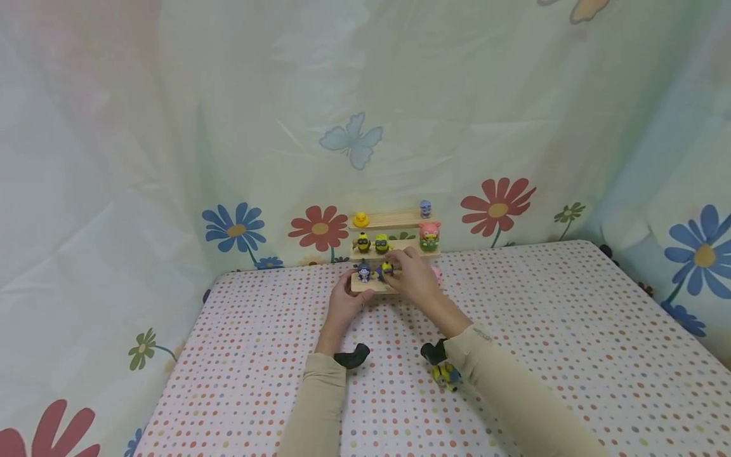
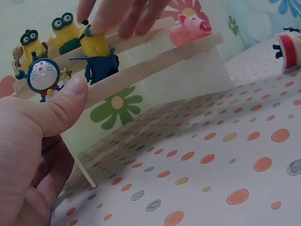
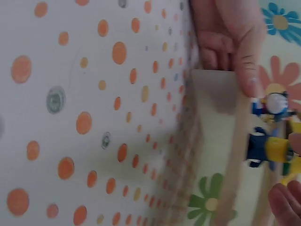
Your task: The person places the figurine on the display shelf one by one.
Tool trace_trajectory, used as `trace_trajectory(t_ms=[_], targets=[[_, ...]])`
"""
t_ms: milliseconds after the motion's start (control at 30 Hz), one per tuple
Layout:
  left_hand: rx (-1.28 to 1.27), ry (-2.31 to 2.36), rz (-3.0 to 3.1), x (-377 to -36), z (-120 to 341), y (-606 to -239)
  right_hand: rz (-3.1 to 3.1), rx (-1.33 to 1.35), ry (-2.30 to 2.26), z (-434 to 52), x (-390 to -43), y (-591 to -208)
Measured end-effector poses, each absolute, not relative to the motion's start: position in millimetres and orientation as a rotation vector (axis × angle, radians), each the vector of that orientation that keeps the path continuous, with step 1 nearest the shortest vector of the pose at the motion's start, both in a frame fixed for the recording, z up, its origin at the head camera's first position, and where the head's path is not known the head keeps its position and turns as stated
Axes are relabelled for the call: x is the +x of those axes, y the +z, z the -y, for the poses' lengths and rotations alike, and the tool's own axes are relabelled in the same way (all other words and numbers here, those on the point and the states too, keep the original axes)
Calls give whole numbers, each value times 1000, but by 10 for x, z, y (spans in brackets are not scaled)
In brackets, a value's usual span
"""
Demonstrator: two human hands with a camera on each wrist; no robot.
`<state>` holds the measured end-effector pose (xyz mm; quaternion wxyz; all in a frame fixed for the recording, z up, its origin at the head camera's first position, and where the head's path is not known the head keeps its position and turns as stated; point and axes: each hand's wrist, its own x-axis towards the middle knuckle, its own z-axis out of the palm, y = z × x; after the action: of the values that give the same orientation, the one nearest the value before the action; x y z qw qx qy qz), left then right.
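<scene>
A small three-tier wooden shelf (image 1: pixel 400 220) stands at the back of the dotted table. My left hand (image 1: pixel 351 293) grips the left end of its lowest board (image 2: pixel 155 63), thumb (image 2: pixel 70 94) on top beside a blue-and-white cat figure (image 2: pixel 43 75). Just to the right, my right hand (image 1: pixel 394 266) pinches a yellow figure in blue overalls (image 2: pixel 96 52) that stands on the same board (image 3: pixel 235 155). In the right wrist view the cat figure (image 3: pixel 275 103) and the yellow figure (image 3: pixel 270 150) stand side by side, with my right fingertips (image 3: pixel 288 200) beside them.
Two yellow goggled figures (image 1: pixel 372 242) and a pink one (image 1: pixel 429 235) stand on the middle tier, a yellow duck (image 1: pixel 360 219) and a small blue figure (image 1: pixel 425 208) on top. A pink pig (image 2: pixel 188 29) sits at the lowest board's right end. Another yellow figure (image 1: pixel 447 376) lies by my right forearm.
</scene>
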<state>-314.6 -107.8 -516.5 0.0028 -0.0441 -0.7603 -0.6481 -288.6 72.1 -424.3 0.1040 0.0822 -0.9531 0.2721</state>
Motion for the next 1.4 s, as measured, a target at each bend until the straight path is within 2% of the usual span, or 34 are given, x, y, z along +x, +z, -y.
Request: trace_trajectory(t_ms=[167,433,600,967,1267,1400], targets=[[-106,-2017,2403,-3118,1035,-5171,2838,270,821,-970,-2530,-4148],[-124,-2011,2392,-3133,1053,-5092,3286,565,287,-1312,-1769,-4156],[-123,-1996,2394,-3180,1090,-5055,3371,641,183,-1332,-1525,-4236],[-107,-1986,2408,-3155,1108,-5067,3251,581,343,-1246,-1609,-4447],[-81,-2004,2412,-3144,1076,-5099,3077,395,428,-1243,-1935,-4395],[-88,-2010,2408,-3137,1083,-5111,2899,360,674,-1249,-2070,-4366]])
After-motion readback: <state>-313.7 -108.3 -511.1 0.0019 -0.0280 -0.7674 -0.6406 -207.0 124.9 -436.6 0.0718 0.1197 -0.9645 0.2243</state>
